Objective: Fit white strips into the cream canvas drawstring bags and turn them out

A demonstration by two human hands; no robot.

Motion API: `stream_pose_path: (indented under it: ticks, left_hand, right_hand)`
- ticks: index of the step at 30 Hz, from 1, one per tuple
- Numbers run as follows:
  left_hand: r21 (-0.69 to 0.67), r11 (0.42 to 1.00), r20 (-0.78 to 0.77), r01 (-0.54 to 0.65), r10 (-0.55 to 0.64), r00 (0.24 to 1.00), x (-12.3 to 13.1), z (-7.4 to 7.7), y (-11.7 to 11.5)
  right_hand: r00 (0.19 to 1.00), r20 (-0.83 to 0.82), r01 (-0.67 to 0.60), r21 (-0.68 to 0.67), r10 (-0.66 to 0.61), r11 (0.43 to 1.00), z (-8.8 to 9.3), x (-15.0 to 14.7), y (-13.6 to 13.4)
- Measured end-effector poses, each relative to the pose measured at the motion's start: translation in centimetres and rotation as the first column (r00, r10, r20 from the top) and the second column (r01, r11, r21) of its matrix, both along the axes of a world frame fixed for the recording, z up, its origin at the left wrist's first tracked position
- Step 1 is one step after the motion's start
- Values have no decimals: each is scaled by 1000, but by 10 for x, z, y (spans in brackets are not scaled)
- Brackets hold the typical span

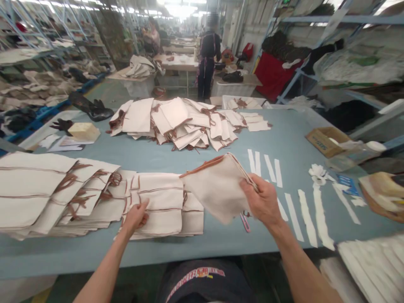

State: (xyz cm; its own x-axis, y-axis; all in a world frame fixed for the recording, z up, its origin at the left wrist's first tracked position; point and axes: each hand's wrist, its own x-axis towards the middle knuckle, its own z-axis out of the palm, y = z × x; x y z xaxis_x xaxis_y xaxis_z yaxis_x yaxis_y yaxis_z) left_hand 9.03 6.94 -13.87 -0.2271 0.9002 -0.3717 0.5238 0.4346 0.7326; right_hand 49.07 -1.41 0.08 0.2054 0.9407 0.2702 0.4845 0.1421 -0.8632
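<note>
My right hand (262,201) is closed on the edge of a cream cloth bag (217,187) with a brown drawstring and holds it lifted just above the blue-grey table (284,147). My left hand (136,216) rests on a folded stack of the same bags (160,202), its fingers curled at the edge of the top bag. More overlapped bags (47,189) spread out to the left of that stack.
A loose heap of bags (186,122) lies across the far middle of the table. White paper strips (293,210) lie to the right, with a pink tool (245,222) below the held bag. A cardboard box (326,141) sits far right. People stand at tables behind.
</note>
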Motion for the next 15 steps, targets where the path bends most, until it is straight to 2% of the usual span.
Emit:
stream_pose_path:
  ticks: [3, 5, 9, 10, 12, 15]
  left_hand:
    - [42, 997, -10, 71, -71, 997, 14, 25, 5]
    - [109, 985, 11, 133, -135, 991, 31, 45, 1]
    - [315, 911, 101, 266, -310, 945, 87, 90, -30]
    - [376, 877, 106, 301, -363, 926, 103, 101, -41]
    - [549, 739, 56, 390, -498, 865, 132, 121, -61]
    - [669, 620, 39, 409, -579, 814, 157, 137, -83]
  right_hand:
    - [996, 44, -78, -21, 79, 997, 19, 15, -22]
    - [987, 95, -131, -28, 133, 991, 24, 17, -34]
    - [952, 251, -179, -17, 177, 984, 23, 12, -52]
    - [936, 294, -198, -14, 193, 980, 22, 10, -56]
    - [901, 373, -239, 3, 221, 971, 20, 5, -63]
    - [865, 444, -283, 45, 234, 958, 18, -3, -75]
